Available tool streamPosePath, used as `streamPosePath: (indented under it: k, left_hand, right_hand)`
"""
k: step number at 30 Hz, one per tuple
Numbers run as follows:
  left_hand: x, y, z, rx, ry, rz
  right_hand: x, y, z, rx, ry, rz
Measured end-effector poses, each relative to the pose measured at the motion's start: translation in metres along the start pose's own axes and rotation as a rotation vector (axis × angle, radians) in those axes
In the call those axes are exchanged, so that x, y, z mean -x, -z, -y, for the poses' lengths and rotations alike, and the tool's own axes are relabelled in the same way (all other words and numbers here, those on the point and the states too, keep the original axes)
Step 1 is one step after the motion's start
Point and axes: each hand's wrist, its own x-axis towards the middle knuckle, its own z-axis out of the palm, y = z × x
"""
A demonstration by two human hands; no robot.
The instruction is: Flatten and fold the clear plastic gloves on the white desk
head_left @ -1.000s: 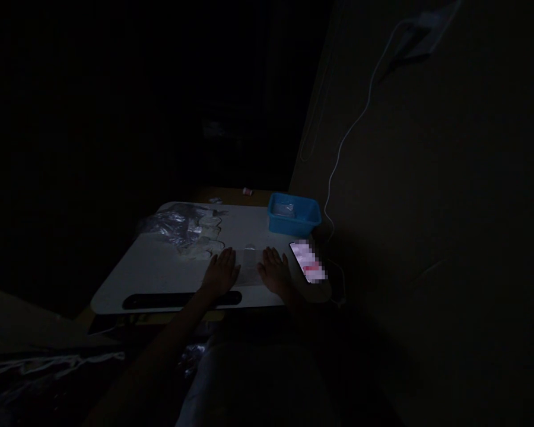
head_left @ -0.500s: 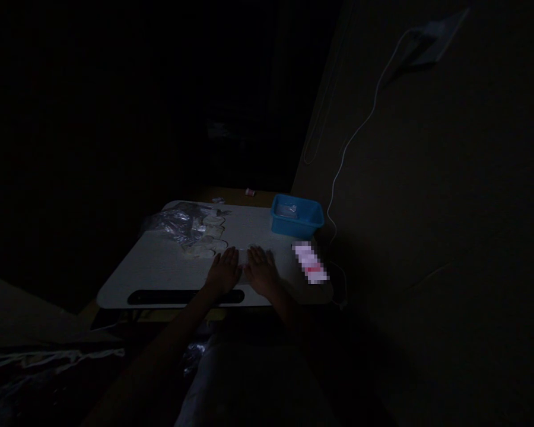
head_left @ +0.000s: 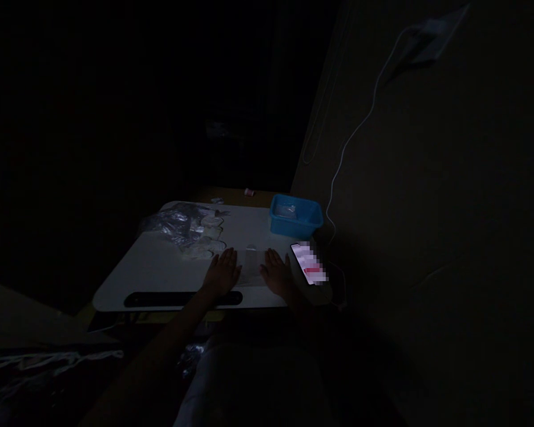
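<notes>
The room is very dark. My left hand [head_left: 223, 274] lies flat, palm down, on a small white table [head_left: 160, 273], fingers apart. My right hand [head_left: 276, 273] rests flat a little to its right. Between the two hands lies a thin clear plastic piece [head_left: 251, 268], and both hands touch its edges. A lit phone [head_left: 308, 263] lies just right of my right hand.
A blue plastic bin [head_left: 295, 217] stands at the table's far right. A crumpled clear plastic bag with pale pieces [head_left: 187, 228] lies at the far left. A white cable [head_left: 351, 136] runs down the wall on the right. A dark slot [head_left: 182, 298] lines the near edge.
Half a second ago my right hand was close against my left over the clear piece; it has slid back right, so the piece lies bare between the hands.
</notes>
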Motion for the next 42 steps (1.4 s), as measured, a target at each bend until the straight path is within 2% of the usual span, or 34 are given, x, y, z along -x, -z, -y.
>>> streamPosePath:
  k: [6, 12, 15, 18, 22, 24, 27, 32, 38, 42]
  left_hand:
    - [0.0, -0.004, 0.001, 0.036, -0.017, -0.014]
    - [-0.002, -0.002, 0.012, 0.203, 0.029, -0.135]
    - [-0.005, 0.003, 0.011, 0.24, 0.038, -0.152]
    - [-0.011, 0.007, -0.006, 0.226, -0.064, -0.121]
    - [-0.022, 0.0, -0.043, 0.248, -0.244, -0.072]
    - [-0.026, -0.008, -0.056, 0.241, -0.245, -0.038]
    - [-0.026, -0.017, -0.063, 0.185, -0.183, -0.031]
    - [-0.014, -0.015, -0.053, 0.085, -0.098, -0.076]
    - [-0.001, -0.001, -0.024, 0.001, -0.038, -0.008]
    - [0.005, 0.0, -0.003, -0.02, -0.012, 0.003]
  right_hand:
    - [0.001, -0.001, -0.007, 0.022, -0.023, 0.015]
    - [0.002, -0.002, -0.005, 0.023, -0.037, -0.006]
    - [0.002, -0.003, -0.006, 0.012, -0.038, -0.009]
    - [0.002, -0.004, -0.006, 0.001, -0.037, -0.017]
    - [0.002, -0.003, -0.006, 0.012, -0.034, -0.016]
    - [0.002, -0.002, -0.006, 0.02, -0.031, -0.011]
    - [0.003, -0.001, -0.005, 0.015, -0.032, -0.015]
    - [0.003, 0.0, -0.004, 0.011, -0.031, -0.016]
    - [0.003, -0.001, -0.005, 0.012, -0.031, -0.018]
    - [0.003, -0.002, -0.005, 0.013, -0.032, -0.033]
